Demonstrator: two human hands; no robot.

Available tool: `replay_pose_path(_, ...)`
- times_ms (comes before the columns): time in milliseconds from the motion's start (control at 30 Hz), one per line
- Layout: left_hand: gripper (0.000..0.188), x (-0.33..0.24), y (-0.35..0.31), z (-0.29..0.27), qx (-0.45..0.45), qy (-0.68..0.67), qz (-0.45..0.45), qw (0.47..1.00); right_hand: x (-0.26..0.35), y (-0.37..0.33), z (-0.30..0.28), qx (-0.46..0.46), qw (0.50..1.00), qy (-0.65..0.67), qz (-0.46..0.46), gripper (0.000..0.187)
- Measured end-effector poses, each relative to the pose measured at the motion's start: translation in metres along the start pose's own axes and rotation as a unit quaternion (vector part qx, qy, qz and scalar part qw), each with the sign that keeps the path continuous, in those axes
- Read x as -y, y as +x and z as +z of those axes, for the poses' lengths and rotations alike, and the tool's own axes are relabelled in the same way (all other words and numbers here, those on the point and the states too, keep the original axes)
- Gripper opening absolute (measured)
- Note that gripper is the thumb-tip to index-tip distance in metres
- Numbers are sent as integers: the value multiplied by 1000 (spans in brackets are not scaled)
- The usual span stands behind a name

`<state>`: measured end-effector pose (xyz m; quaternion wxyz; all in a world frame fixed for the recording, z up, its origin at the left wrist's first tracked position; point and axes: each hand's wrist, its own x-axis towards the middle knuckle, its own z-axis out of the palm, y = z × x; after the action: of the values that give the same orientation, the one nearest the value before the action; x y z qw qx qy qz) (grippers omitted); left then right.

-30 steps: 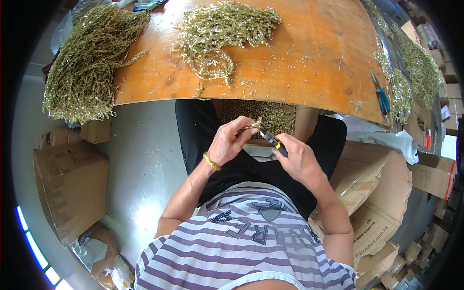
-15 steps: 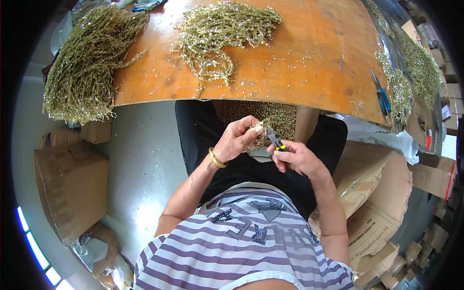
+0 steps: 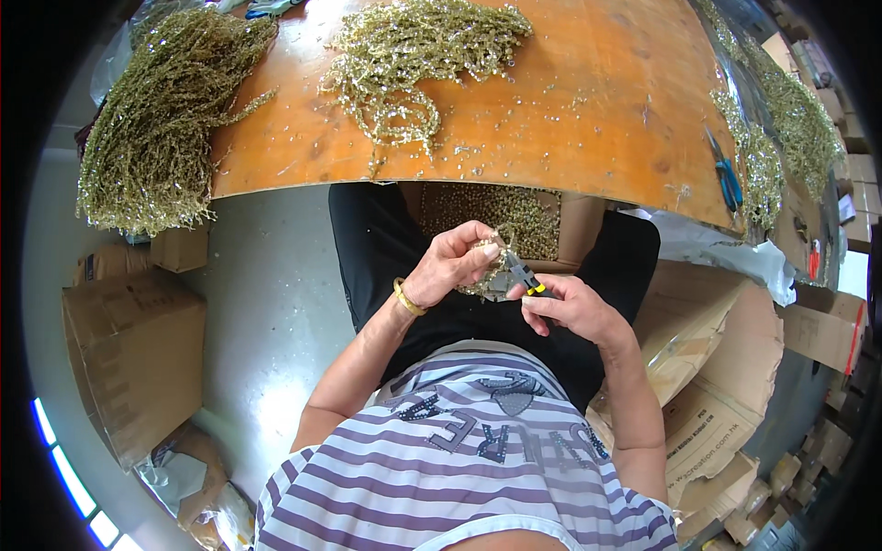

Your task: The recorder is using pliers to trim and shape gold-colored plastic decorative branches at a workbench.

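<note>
My left hand is closed, thumb against fingers, on a gold bead strand that hangs below it over my lap. In my right hand is a pair of pliers with grey jaws and yellow-and-black handles. Its tip meets the strand right beside my left thumb; the exact contact point is too small to make out. Beneath both hands, between my knees, a cardboard box holds many loose gold beads.
On the wooden table ahead lie a gold strand heap and scattered beads. A thick strand bundle droops over its left edge. Blue-handled pliers lie at the right edge. Cardboard boxes stand left and right.
The pliers' jaws have shifted slightly toward my left fingers and down. My right hand has moved a little lower and to the right. My left hand keeps its pinch.
</note>
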<state>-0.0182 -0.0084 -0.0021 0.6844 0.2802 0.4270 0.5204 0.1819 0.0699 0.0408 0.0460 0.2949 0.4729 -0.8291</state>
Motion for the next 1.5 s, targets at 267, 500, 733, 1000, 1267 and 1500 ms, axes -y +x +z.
replay_pose_path(267, 11, -2, -5, 3, -61, 134, 65, 987, 5, -4, 10, -33, 999, -13, 22, 25)
replay_pose_path(500, 11, 2, -7, 11, -119, 166, 91, 975, -3, -3, 21, -110, 989, -94, -22, 30)
replay_pose_path(733, 11, 1, -9, 13, -124, 160, 106, 974, -2, -5, 36, -290, 841, -421, -177, 34)
replay_pose_path(1000, 12, -4, -12, 16, -106, 67, 61, 990, -7, -3, 34, -322, 746, -548, -198, 36)
replay_pose_path(1267, 16, -2, -12, 13, -95, -19, -17, 995, -13, 3, 29, -354, 637, -642, -238, 48)
replay_pose_path(1500, 15, -2, -8, 12, -73, -119, -75, 987, -6, 1, 22, -349, 585, -692, -240, 54)
